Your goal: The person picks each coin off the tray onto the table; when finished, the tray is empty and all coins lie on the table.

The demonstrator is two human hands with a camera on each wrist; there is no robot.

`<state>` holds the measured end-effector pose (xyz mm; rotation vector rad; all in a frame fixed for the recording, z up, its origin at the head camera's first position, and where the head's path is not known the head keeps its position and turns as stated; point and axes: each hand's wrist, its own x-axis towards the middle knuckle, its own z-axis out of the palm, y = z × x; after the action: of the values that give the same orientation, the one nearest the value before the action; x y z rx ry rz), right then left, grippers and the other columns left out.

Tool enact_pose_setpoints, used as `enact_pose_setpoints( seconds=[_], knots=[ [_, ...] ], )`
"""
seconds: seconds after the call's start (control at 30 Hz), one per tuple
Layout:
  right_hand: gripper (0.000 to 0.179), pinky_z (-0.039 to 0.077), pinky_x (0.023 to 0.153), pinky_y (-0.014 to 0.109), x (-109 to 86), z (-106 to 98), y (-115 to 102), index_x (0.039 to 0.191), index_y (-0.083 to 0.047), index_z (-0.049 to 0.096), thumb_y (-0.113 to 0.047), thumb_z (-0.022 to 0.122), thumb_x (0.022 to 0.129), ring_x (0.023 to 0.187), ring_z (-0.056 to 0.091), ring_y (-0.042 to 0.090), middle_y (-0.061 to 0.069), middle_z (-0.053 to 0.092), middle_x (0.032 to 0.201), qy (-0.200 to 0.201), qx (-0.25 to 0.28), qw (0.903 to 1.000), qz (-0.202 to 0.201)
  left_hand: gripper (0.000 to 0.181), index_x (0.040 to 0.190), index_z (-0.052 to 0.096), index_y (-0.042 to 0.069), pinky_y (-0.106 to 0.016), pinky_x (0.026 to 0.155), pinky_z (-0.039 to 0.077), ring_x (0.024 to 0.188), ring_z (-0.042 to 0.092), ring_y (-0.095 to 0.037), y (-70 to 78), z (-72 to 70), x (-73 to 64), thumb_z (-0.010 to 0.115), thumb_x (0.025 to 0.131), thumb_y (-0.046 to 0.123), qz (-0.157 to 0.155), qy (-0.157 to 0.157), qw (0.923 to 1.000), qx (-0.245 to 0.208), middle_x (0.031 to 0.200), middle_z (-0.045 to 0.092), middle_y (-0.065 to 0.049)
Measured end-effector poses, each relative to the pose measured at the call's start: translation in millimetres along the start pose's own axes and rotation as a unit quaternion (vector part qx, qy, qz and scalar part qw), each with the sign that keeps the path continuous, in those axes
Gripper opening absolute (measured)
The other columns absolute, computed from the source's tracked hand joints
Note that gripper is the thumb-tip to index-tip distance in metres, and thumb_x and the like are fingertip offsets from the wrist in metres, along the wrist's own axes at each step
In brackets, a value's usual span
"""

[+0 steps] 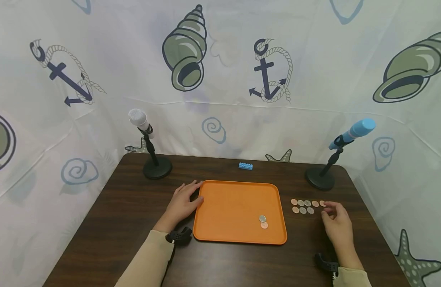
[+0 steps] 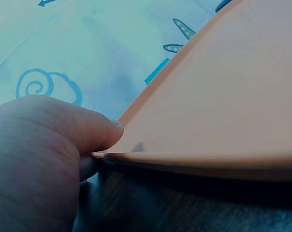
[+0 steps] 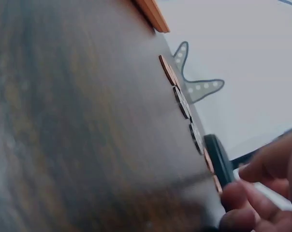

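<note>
My left hand [image 1: 182, 205] grips the left rim of an orange tray [image 1: 238, 199] near its far corner. In the left wrist view, the thumb [image 2: 100, 128] lies over the rim, with part of a finger below it. Inside the tray lie a silver coin [image 1: 262, 219] and a copper coin [image 1: 264, 225], edges touching. Right of the tray, several copper and silver coins [image 1: 307, 203] lie flat in two rows. My right hand [image 1: 338, 223] is at their right end, fingertips touching a copper coin [image 1: 322, 203]; in the right wrist view, its fingers partly cover the row's end.
A white microphone [image 1: 138, 117] stands on a black stand at the back left. At the back right, a blue microphone [image 1: 361, 127] sits on a stand whose round base [image 1: 320, 178] is behind the coins. A blue toy brick [image 1: 245, 166] lies near the far table edge.
</note>
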<state>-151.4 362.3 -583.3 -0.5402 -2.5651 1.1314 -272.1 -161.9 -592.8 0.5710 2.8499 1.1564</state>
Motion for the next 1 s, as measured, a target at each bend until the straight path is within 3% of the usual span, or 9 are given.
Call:
enact_pose_setpoints(
  seconds=[0.1, 0.2, 0.33, 0.43, 0.57, 0.67, 0.73, 0.83, 1.0],
  knots=[
    [0.038, 0.054, 0.057, 0.025, 0.7, -3, -1, 0.144, -0.001, 0.058, -0.008, 0.062, 0.107, 0.07, 0.059, 0.004, 0.011, 0.066, 0.114, 0.017, 0.075, 0.9944, 0.073, 0.063, 0.164, 0.052, 0.018, -0.062, 0.137, 0.014, 0.164, 0.039, -0.031, 0.0, 1.4, 0.5, 0.072, 0.107, 0.036, 0.003, 0.004, 1.0, -0.006, 0.168, 0.053, -0.006],
    [0.038, 0.053, 0.06, 0.02, 0.0, -6, -8, 0.143, 0.0, 0.059, -0.009, 0.063, 0.106, 0.075, 0.06, 0.003, 0.012, 0.066, 0.115, 0.028, 0.076, 0.9938, 0.077, 0.064, 0.165, 0.052, 0.018, -0.063, 0.137, 0.015, 0.164, 0.039, -0.031, -1.6, 4.1, 2.1, 0.072, 0.107, 0.036, 0.008, 0.007, 0.9999, -0.002, 0.168, 0.053, -0.007],
    [0.033, 0.045, 0.072, 0.008, -10.3, -4, -35, 0.133, 0.001, 0.066, -0.007, 0.071, 0.101, 0.093, 0.065, 0.015, 0.021, 0.065, 0.12, 0.042, 0.008, 0.999, -0.009, 0.064, 0.164, 0.052, 0.017, -0.063, 0.137, 0.015, 0.164, 0.04, -0.031, -1.6, 4.2, 0.7, 0.072, 0.106, 0.036, 0.006, 0.006, 1.0, 0.003, 0.168, 0.054, -0.008],
    [0.033, 0.057, 0.085, 0.019, -21.3, 4, -65, 0.131, -0.002, 0.069, -0.005, 0.077, 0.099, 0.106, 0.069, 0.033, 0.02, 0.063, 0.122, 0.002, -0.021, 0.9937, -0.11, 0.064, 0.163, 0.054, 0.016, -0.063, 0.137, 0.015, 0.163, 0.041, -0.032, -0.4, 1.8, -1.9, 0.074, 0.105, 0.035, 0.004, 0.008, 1.0, 0.001, 0.166, 0.055, -0.009],
    [0.039, 0.066, 0.094, 0.047, -31.3, 20, -102, 0.133, -0.01, 0.071, -0.005, 0.083, 0.096, 0.11, 0.072, 0.034, 0.014, 0.065, 0.123, -0.15, -0.051, 0.9609, -0.227, 0.065, 0.164, 0.053, 0.016, -0.064, 0.137, 0.015, 0.163, 0.041, -0.032, -1.3, 1.4, -2.3, 0.073, 0.106, 0.035, 0.008, 0.008, 0.9999, 0.009, 0.167, 0.055, -0.008],
    [0.041, 0.067, 0.087, 0.039, -36.5, 34, -123, 0.134, -0.013, 0.072, -0.009, 0.084, 0.095, 0.102, 0.072, 0.022, 0.008, 0.068, 0.118, -0.272, -0.081, 0.9225, -0.262, 0.065, 0.165, 0.051, 0.017, -0.063, 0.138, 0.015, 0.164, 0.04, -0.03, -2.5, 1.6, -1.5, 0.072, 0.106, 0.038, 0.007, 0.002, 0.9999, 0.013, 0.167, 0.054, -0.007],
    [0.042, 0.062, 0.078, 0.03, -38.7, 44, -131, 0.135, -0.013, 0.072, -0.012, 0.085, 0.095, 0.092, 0.068, 0.015, 0.005, 0.068, 0.11, -0.318, -0.107, 0.9023, -0.27, 0.065, 0.165, 0.052, 0.018, -0.062, 0.138, 0.015, 0.164, 0.04, -0.029, -2.5, 1.1, -1.2, 0.072, 0.106, 0.038, 0.003, 0.001, 0.9999, 0.01, 0.167, 0.054, -0.007],
    [0.04, 0.052, 0.069, 0.025, -40.5, 59, -138, 0.131, -0.012, 0.074, -0.012, 0.087, 0.093, 0.079, 0.057, 0.01, 0.002, 0.063, 0.099, -0.328, -0.145, 0.8904, -0.28, 0.065, 0.164, 0.052, 0.017, -0.061, 0.138, 0.015, 0.164, 0.04, -0.029, -2.2, 0.5, -1.5, 0.073, 0.106, 0.037, 0.001, 0.002, 1.0, 0.008, 0.167, 0.055, -0.006],
    [0.026, 0.054, 0.07, 0.029, -40.9, 76, -137, 0.107, -0.017, 0.078, -0.006, 0.09, 0.087, 0.076, 0.054, 0.009, -0.002, 0.058, 0.092, -0.27, -0.185, 0.8967, -0.298, 0.065, 0.164, 0.053, 0.017, -0.062, 0.138, 0.015, 0.163, 0.041, -0.03, -1.9, -0.7, -4.0, 0.073, 0.106, 0.037, 0.006, 0.008, 0.9999, 0.006, 0.167, 0.055, -0.007]
  ],
)
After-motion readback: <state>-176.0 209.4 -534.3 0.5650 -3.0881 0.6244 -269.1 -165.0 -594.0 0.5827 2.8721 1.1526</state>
